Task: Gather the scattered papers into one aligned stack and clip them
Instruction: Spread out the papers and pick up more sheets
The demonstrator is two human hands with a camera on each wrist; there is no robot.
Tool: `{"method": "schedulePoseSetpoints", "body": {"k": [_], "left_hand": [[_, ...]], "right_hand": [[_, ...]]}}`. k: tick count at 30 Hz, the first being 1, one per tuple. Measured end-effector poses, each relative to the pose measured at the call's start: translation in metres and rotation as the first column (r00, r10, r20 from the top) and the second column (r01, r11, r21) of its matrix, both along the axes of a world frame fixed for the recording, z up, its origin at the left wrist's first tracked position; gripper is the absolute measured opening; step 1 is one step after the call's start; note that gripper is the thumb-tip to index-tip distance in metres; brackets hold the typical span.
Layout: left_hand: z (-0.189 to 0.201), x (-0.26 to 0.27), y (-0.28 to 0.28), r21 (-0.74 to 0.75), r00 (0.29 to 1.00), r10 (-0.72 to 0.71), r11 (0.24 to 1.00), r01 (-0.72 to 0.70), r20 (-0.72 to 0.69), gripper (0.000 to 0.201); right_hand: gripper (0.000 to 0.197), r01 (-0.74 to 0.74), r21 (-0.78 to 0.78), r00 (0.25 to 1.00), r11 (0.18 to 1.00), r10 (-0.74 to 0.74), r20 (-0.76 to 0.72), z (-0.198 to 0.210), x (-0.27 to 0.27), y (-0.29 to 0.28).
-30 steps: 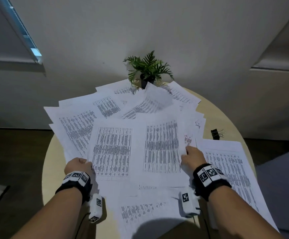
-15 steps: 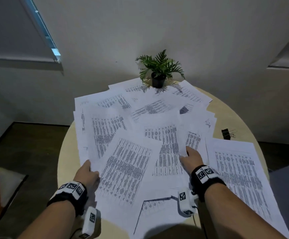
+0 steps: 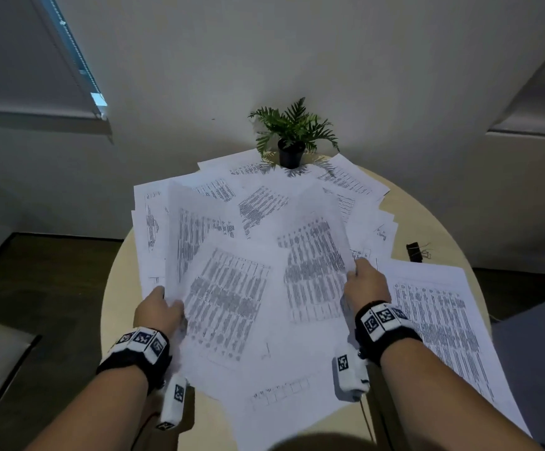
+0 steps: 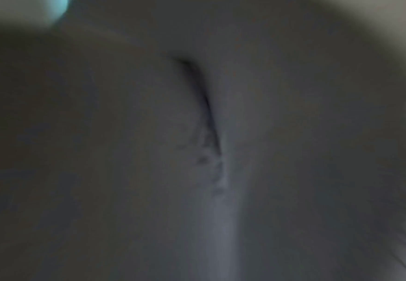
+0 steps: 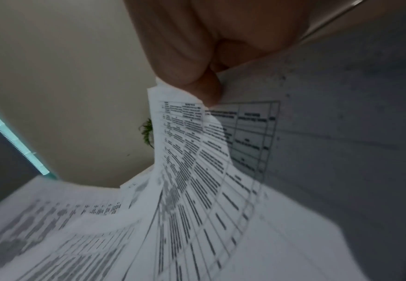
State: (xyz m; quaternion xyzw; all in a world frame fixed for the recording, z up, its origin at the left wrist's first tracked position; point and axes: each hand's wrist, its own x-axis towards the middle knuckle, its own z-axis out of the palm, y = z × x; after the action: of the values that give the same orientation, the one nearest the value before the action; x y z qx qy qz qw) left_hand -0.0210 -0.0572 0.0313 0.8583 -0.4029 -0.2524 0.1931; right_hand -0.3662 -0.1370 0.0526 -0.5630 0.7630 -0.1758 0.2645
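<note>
White printed papers (image 3: 232,288) lie fanned and overlapping across a round beige table (image 3: 118,304). My left hand (image 3: 158,309) holds the left edge of the near sheets, its fingers hidden under the paper. My right hand (image 3: 363,281) pinches the right edge of a curled bundle. In the right wrist view, the right hand (image 5: 209,91) clamps several bent papers (image 5: 197,171) between thumb and finger. A black binder clip (image 3: 414,252) lies on the bare table at the right, apart from both hands. The left wrist view is dark and blurred.
A small potted plant (image 3: 292,148) stands on the far sheets by the wall. A separate printed sheet (image 3: 443,314) lies to the right of my right arm, overhanging the table edge. Dark floor surrounds the table.
Both hands have drawn the near sheets toward the middle, and they overlap more. My right hand went from lying flat on the paper to pinching a lifted, curling edge.
</note>
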Motion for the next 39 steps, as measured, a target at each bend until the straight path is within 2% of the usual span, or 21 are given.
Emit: {"method": "schedulePoseSetpoints", "body": {"k": [3, 7, 10, 12, 16, 18, 20, 22, 24, 26, 28, 30, 31, 32, 34, 36, 38, 39], "left_hand": [[0.016, 0.004, -0.003, -0.067, 0.996, 0.008, 0.998, -0.002, 0.085, 0.006], [0.040, 0.005, 0.000, -0.150, 0.977, -0.005, 0.988, 0.038, 0.215, 0.010], [0.064, 0.001, 0.003, -0.230, 0.948, 0.083, 0.973, -0.010, 0.307, 0.014], [0.081, -0.001, 0.005, -0.314, 0.934, 0.168, 0.947, -0.064, 0.315, 0.014], [0.102, 0.003, 0.004, -0.520, 0.929, 0.312, 0.837, -0.169, 0.199, 0.005], [0.107, 0.007, 0.002, -0.595, 0.921, 0.366, 0.773, -0.220, 0.135, 0.007], [0.109, 0.013, -0.002, -0.651, 0.905, 0.423, 0.697, -0.299, 0.037, 0.016], [0.103, 0.017, -0.006, -0.620, 0.893, 0.445, 0.683, -0.386, -0.066, 0.028], [0.092, 0.017, -0.007, -0.493, 0.893, 0.431, 0.753, -0.435, -0.131, 0.034], [0.070, 0.012, -0.012, -0.325, 0.911, 0.380, 0.851, -0.412, -0.162, 0.036], [0.045, 0.000, -0.014, -0.125, 0.962, 0.229, 0.961, -0.247, -0.147, 0.031], [0.017, -0.011, -0.015, 0.015, 0.974, 0.122, 0.992, -0.121, -0.192, 0.031], [0.004, -0.016, -0.014, 0.052, 0.965, 0.095, 0.995, -0.085, -0.243, 0.034], [-0.008, -0.022, -0.011, 0.073, 0.954, 0.075, 0.996, -0.056, -0.291, 0.037], [-0.026, -0.034, -0.007, 0.104, 0.912, 0.054, 0.994, -0.012, -0.407, 0.037], [-0.036, -0.044, -0.007, 0.114, 0.856, 0.068, 0.993, -0.011, -0.512, 0.040], [-0.035, -0.054, -0.013, 0.107, 0.787, 0.116, 0.992, -0.064, -0.607, 0.052], [-0.038, -0.055, -0.017, 0.111, 0.776, 0.128, 0.991, -0.075, -0.618, 0.058]], "right_hand": [[0.011, -0.058, -0.047, 0.977, 0.997, 0.047, -0.209, 0.023, 0.000, -0.004], [0.011, -0.093, -0.238, 0.953, 0.967, 0.016, -0.303, 0.050, 0.004, -0.008], [0.012, -0.150, -0.392, 0.946, 0.908, 0.016, -0.325, 0.069, 0.009, -0.009], [0.013, -0.194, -0.484, 0.942, 0.853, 0.024, -0.335, 0.082, 0.012, -0.008], [0.010, -0.206, -0.683, 0.963, 0.701, 0.020, -0.270, 0.107, 0.021, -0.005], [0.013, -0.150, -0.727, 0.983, 0.670, 0.021, -0.183, 0.119, 0.023, -0.004], [0.014, -0.022, -0.726, 1.000, 0.687, 0.020, -0.011, 0.128, 0.024, -0.005], [0.012, 0.160, -0.655, 0.976, 0.739, -0.020, 0.216, 0.127, 0.023, -0.012], [0.010, 0.270, -0.509, 0.910, 0.817, -0.045, 0.411, 0.111, 0.021, -0.024], [0.015, 0.282, -0.297, 0.846, 0.913, -0.090, 0.525, 0.083, 0.022, -0.031], [0.017, 0.239, -0.110, 0.835, 0.965, -0.146, 0.530, 0.053, 0.028, -0.026], [0.015, 0.155, 0.022, 0.869, 0.988, -0.147, 0.472, 0.035, 0.035, -0.011], [0.020, 0.123, 0.086, 0.890, 0.989, -0.148, 0.430, 0.025, 0.038, -0.004], [0.028, 0.101, 0.145, 0.910, 0.984, -0.150, 0.387, 0.015, 0.040, 0.003], [0.031, 0.045, 0.214, 0.927, 0.976, -0.121, 0.356, -0.005, 0.043, 0.012], [0.034, 0.015, 0.281, 0.908, 0.960, -0.130, 0.397, -0.019, 0.044, 0.017], [0.050, -0.015, 0.328, 0.883, 0.945, -0.141, 0.449, -0.028, 0.042, 0.013], [0.055, -0.029, 0.331, 0.885, 0.943, -0.130, 0.447, -0.028, 0.042, 0.009]]}}
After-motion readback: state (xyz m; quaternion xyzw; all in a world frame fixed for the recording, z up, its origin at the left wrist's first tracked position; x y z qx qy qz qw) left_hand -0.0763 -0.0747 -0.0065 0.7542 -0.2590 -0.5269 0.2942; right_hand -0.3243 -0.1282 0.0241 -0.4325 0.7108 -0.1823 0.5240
